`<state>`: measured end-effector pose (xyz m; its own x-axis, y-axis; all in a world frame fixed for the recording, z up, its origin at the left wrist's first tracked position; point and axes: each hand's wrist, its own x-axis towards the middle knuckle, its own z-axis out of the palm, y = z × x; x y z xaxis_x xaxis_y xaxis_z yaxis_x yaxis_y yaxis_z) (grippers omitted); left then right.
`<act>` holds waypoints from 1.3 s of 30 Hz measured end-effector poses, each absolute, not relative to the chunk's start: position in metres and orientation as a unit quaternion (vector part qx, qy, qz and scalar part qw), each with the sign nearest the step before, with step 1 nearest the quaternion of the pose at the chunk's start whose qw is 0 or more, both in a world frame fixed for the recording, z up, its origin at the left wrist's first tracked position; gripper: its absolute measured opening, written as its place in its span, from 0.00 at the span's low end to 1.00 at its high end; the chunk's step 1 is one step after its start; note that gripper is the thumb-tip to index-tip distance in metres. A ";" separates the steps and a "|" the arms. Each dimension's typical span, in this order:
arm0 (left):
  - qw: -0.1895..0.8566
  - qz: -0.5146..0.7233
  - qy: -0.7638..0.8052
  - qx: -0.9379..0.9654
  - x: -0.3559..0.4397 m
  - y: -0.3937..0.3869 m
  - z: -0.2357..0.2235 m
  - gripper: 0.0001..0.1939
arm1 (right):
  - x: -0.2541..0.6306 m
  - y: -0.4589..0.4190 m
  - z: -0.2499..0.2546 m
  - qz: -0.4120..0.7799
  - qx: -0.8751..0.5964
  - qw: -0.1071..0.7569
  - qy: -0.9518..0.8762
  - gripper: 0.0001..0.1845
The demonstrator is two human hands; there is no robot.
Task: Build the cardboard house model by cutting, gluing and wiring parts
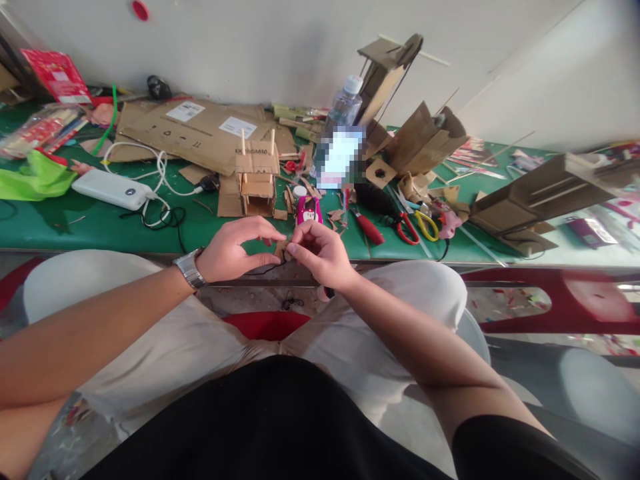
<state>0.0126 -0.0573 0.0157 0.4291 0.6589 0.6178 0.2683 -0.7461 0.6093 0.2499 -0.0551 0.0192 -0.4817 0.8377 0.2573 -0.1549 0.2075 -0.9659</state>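
OK, small cardboard pc (281, 249) is held just on the near side of the cardboard model (257, 167), pinched btwn thumb + index of L hand (230, 248) and R hand (323, 252), prob. so it's steadied both ends. Red-handled scissors (408, 230) parked right of model, presumably for reach; pwr bank (111, 189) set left, cable looped.

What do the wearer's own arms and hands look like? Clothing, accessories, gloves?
Left hand: ungloved, with a silver metal-link wristwatch at the wrist. Right hand: ungloved, nothing on the wrist. Both forearms are uncovered. A short, plain black fabric sleeve covers the right upper arm; the left sleeve can't be made out.
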 end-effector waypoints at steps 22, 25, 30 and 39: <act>0.174 0.432 0.261 0.846 0.013 -0.060 0.017 0.18 | 0.250 -0.054 0.018 0.591 -0.236 0.426 -0.643 0.18; 0.175 0.428 0.265 0.846 0.012 -0.060 0.015 0.18 | 0.249 -0.054 0.017 0.584 -0.245 0.421 -0.649 0.19; 0.174 0.424 0.265 0.848 0.012 -0.060 0.015 0.18 | 0.249 -0.055 0.018 0.573 -0.258 0.415 -0.658 0.20; 0.171 0.403 0.266 0.859 0.013 -0.061 0.016 0.17 | 0.249 -0.056 0.020 0.587 -0.252 0.409 -0.652 0.19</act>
